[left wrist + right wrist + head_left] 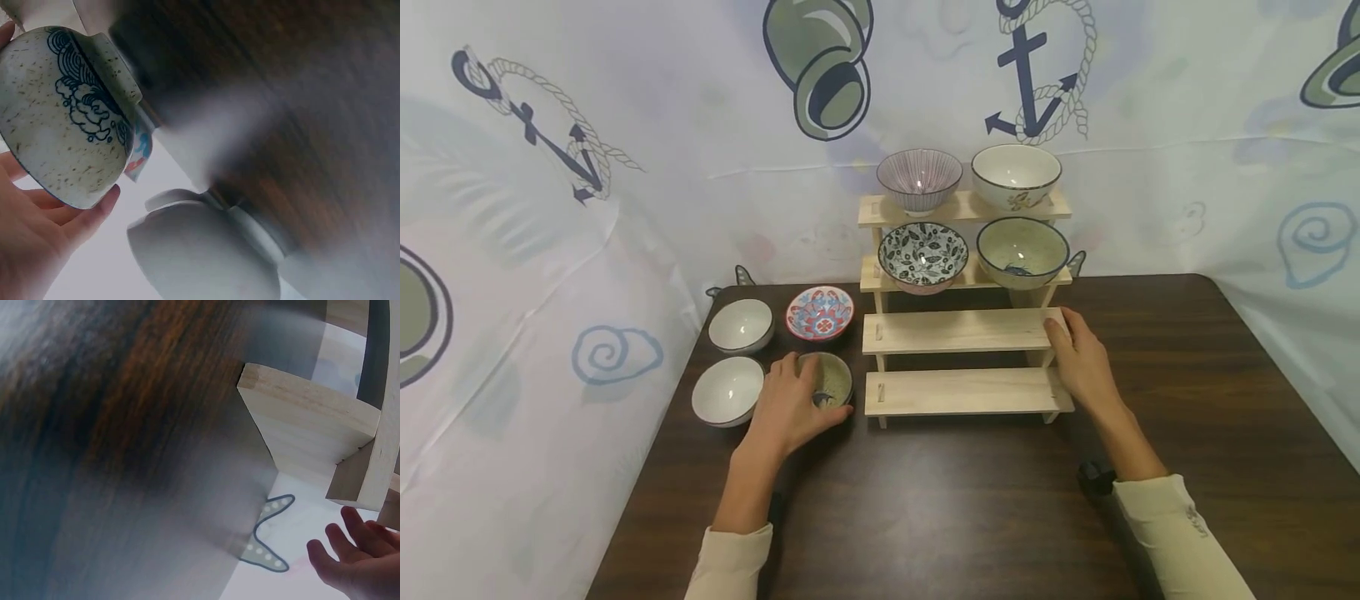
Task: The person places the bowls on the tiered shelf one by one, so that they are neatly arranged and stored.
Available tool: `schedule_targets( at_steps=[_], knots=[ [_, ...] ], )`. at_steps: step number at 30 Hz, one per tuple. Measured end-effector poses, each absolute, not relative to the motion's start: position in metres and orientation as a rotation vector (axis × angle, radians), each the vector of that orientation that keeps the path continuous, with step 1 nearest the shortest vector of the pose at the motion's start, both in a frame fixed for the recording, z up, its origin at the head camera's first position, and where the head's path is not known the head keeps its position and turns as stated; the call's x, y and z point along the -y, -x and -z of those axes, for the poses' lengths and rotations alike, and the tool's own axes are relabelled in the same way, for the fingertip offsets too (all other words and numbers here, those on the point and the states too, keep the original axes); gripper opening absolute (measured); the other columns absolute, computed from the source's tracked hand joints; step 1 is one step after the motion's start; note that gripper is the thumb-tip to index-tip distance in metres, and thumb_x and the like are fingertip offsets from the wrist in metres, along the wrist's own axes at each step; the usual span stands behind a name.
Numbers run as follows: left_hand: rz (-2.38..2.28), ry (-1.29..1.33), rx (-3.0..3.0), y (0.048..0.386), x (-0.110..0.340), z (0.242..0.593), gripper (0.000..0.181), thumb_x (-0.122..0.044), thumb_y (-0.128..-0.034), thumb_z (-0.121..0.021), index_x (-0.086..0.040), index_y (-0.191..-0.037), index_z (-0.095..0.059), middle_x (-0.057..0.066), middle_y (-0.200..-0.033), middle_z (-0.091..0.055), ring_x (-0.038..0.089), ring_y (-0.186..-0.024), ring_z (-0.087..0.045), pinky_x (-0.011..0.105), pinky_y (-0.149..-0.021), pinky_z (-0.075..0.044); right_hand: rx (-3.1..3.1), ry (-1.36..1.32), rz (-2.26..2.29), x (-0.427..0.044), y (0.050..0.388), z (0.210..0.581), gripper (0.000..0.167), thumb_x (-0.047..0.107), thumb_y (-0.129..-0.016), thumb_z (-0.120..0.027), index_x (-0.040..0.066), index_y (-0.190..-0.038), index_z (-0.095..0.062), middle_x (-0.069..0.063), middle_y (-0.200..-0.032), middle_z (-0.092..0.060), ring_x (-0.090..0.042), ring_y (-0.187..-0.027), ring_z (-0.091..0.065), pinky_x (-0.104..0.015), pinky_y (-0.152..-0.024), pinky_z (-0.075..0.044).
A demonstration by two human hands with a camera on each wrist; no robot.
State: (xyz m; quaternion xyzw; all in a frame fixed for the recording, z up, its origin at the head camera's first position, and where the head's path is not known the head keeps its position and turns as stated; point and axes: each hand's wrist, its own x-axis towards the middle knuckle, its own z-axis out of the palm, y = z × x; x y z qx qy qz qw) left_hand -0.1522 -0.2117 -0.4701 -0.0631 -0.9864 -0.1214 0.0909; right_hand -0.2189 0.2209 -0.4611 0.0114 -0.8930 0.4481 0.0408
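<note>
On the dark table, my left hand [786, 404] grips a small speckled, greenish bowl [835, 382], fingers over its far side and thumb near its front rim. In the left wrist view, blue wave drawings mark the side of this bowl [69, 119]. My right hand [1081, 358] touches the right end of a wooden tiered stand [958, 331] at its second step from the bottom. Its fingers [350, 550] look loosely bent beside the wood in the right wrist view; the thumb is hidden there.
Two white bowls [741, 325] [728, 392] and a red-and-blue patterned bowl [820, 313] stand left of the stand. Its upper steps carry a striped bowl [920, 179], a white bowl [1017, 171], a leaf-patterned bowl [923, 254] and a green bowl [1022, 250]. A printed cloth [1150, 192] hangs behind.
</note>
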Motion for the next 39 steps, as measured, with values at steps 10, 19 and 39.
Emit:
schedule_targets(
  at_steps=[10,19,39],
  knots=[
    [0.353,0.183,2.793,0.137,0.215,0.453,0.091,-0.062,-0.0680,-0.086,-0.002,-0.132,-0.060,0.031,-0.132,-0.051,0.047,-0.113,-0.055,0.058,-0.092,-0.053,2.718,-0.016,-1.361,-0.220,0.220,0.462,0.071,0.052,-0.110,-0.032,0.004,-0.162,-0.029,-0.031,-0.159,-0.040,-0.055,-0.145,-0.039,-0.070,-0.116,-0.032],
    [0.346,0.207,2.770,0.132,0.213,0.432,0.091,-0.060,-0.0662,-0.087,-0.001,-0.130,-0.059,0.031,-0.131,-0.050,0.048,-0.116,-0.053,0.060,-0.096,-0.051,2.738,0.013,-1.352,-0.221,0.218,0.463,0.072,0.053,-0.110,-0.031,0.005,-0.163,-0.027,-0.033,-0.159,-0.038,-0.057,-0.144,-0.038,-0.071,-0.115,-0.032],
    [0.400,0.705,2.679,0.140,0.213,0.405,0.098,-0.064,-0.0662,-0.083,-0.010,-0.141,-0.051,0.020,-0.146,-0.048,0.034,-0.132,-0.051,0.055,-0.094,-0.057,2.712,-0.008,-1.344,-0.217,0.219,0.464,0.069,0.052,-0.110,-0.032,0.006,-0.162,-0.029,-0.030,-0.159,-0.041,-0.053,-0.145,-0.040,-0.069,-0.116,-0.033]
  ],
)
